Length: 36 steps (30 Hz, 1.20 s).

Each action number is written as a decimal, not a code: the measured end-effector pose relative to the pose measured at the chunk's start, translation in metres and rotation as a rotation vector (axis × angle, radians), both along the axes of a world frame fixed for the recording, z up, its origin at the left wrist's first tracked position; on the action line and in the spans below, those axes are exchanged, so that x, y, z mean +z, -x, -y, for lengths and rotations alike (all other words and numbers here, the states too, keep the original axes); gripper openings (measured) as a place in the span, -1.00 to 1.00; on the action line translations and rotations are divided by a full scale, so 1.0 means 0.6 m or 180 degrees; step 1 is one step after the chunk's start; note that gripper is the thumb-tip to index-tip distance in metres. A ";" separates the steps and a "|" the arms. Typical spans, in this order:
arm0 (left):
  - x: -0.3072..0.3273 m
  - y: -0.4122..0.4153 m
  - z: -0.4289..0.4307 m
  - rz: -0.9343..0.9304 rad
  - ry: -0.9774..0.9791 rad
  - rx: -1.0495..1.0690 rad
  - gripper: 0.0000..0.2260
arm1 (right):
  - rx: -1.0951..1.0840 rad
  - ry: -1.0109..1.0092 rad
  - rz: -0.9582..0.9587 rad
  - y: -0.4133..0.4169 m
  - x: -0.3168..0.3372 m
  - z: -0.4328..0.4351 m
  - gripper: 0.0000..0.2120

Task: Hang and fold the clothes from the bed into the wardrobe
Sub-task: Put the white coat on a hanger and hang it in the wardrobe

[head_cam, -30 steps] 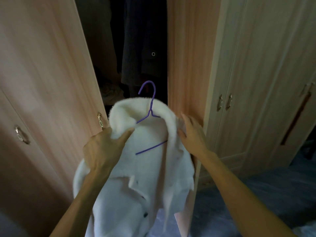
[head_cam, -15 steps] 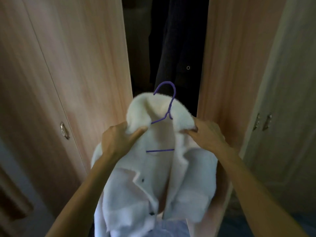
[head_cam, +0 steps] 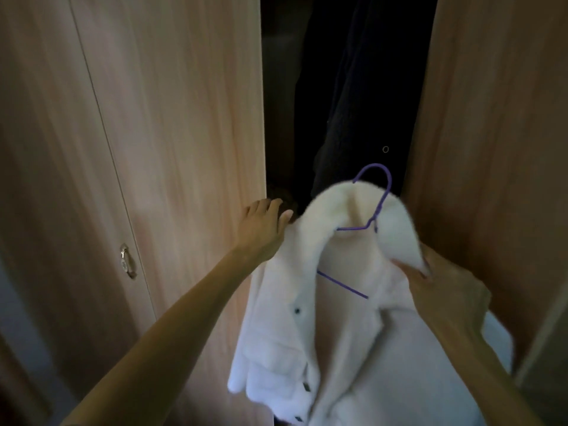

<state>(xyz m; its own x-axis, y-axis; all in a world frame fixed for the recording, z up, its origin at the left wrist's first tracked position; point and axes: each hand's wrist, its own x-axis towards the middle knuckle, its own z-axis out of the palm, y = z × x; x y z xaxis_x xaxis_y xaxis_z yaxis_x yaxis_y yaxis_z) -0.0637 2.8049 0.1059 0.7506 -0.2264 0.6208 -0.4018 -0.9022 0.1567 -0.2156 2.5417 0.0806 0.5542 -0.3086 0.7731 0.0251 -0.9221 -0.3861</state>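
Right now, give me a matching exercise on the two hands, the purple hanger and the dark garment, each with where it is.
Things: 1 left hand; 2 right hand; 3 purple hanger; 4 dark garment.
Places: A hanging inside the wardrobe; B pinching the collar of the white coat; C at the edge of the left door; D in the neck of the white coat.
Pairs: 1-C; 2-B; 3-D; 4-A.
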 end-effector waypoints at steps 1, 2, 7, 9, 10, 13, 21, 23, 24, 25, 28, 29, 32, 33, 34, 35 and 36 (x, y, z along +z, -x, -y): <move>0.009 -0.029 -0.005 0.0099 -0.0345 0.0120 -0.53 | -0.0061 0.0012 0.0013 -0.010 -0.001 -0.003 -0.69; 0.018 -0.057 -0.009 0.0142 -0.0667 0.0229 -0.53 | -0.0114 0.0015 -0.0012 -0.020 -0.002 -0.005 -0.69; 0.048 -0.177 -0.011 0.0134 -0.1774 0.0278 -0.49 | -0.0327 -0.0182 -0.0281 -0.079 -0.008 -0.021 -0.74; 0.052 -0.213 -0.006 0.0098 -0.2180 0.0213 -0.46 | -0.0389 -0.0151 -0.0294 -0.098 -0.007 -0.031 -0.75; 0.053 -0.229 -0.005 0.0087 -0.2379 0.0240 -0.44 | -0.0436 -0.0126 -0.0281 -0.106 -0.005 -0.037 -0.75; 0.053 -0.269 -0.018 0.0061 -0.2884 0.0489 -0.39 | -0.0576 -0.0082 -0.0242 -0.120 0.003 -0.056 -0.72; 0.042 -0.239 -0.036 0.0205 -0.3254 0.0769 -0.30 | -0.0607 -0.0054 -0.0285 -0.092 0.010 -0.071 -0.69; 0.042 -0.207 -0.046 0.0334 -0.3246 0.0696 -0.32 | -0.0523 -0.0149 -0.0331 -0.079 0.011 -0.076 -0.69; 0.040 -0.188 -0.053 0.0419 -0.3247 0.0653 -0.33 | -0.0476 -0.0193 -0.0342 -0.071 0.012 -0.077 -0.69; 0.038 -0.168 -0.061 0.0496 -0.3253 0.0625 -0.34 | -0.0447 -0.0204 -0.0329 -0.062 0.012 -0.081 -0.70; 0.031 -0.093 -0.083 0.0585 -0.3317 0.0689 -0.35 | -0.0306 -0.0242 -0.0370 -0.027 0.017 -0.091 -0.71; 0.031 -0.066 -0.091 0.0581 -0.3322 0.0720 -0.36 | -0.0255 -0.0249 -0.0419 -0.014 0.018 -0.095 -0.70; 0.030 0.017 -0.119 0.0493 -0.3192 0.0752 -0.43 | -0.0054 -0.0257 -0.0528 0.012 0.015 -0.106 -0.65; 0.030 0.045 -0.131 0.0475 -0.3151 0.0748 -0.46 | -0.0009 -0.0273 -0.0586 0.020 0.016 -0.112 -0.64; 0.030 0.072 -0.144 0.0471 -0.3137 0.0751 -0.49 | 0.0021 -0.0289 -0.0667 0.027 0.017 -0.119 -0.64; 0.029 0.096 -0.159 0.0485 -0.3145 0.0774 -0.52 | 0.0045 -0.0290 -0.0770 0.035 0.017 -0.128 -0.64; 0.027 0.119 -0.174 0.0499 -0.3150 0.0827 -0.55 | 0.0102 -0.0284 -0.0826 0.041 0.015 -0.136 -0.63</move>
<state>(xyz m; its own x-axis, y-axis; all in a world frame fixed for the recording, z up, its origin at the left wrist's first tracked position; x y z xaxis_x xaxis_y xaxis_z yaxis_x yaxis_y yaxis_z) -0.1353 2.9095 0.1223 0.7759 -0.5313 0.3401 -0.1282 -0.6607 -0.7397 -0.2401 2.6236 0.0898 0.7407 -0.3482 0.5745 -0.0566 -0.8845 -0.4631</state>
